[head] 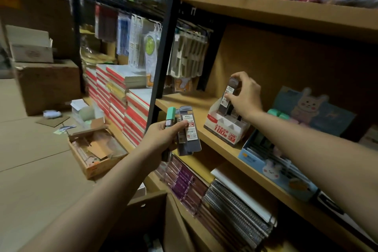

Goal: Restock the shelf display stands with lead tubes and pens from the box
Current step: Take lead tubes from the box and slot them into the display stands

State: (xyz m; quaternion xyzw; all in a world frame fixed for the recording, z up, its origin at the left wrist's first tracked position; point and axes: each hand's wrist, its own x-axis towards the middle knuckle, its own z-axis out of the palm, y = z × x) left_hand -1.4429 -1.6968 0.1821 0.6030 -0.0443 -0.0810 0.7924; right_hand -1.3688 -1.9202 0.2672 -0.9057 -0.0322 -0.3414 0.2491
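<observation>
Meanwhile, the right hand [246, 96] pinched a dark lead tube [230, 94] upright, its lower end down in the red-and-white display stand [223, 127] on the wooden shelf [192, 106]. The left hand [163, 135], held just in front of the shelf edge, gripped a fanned bunch of lead tubes [187, 131], one with a green cap [170, 113]. Lower left, an open cardboard box [96, 168] sat on the floor.
</observation>
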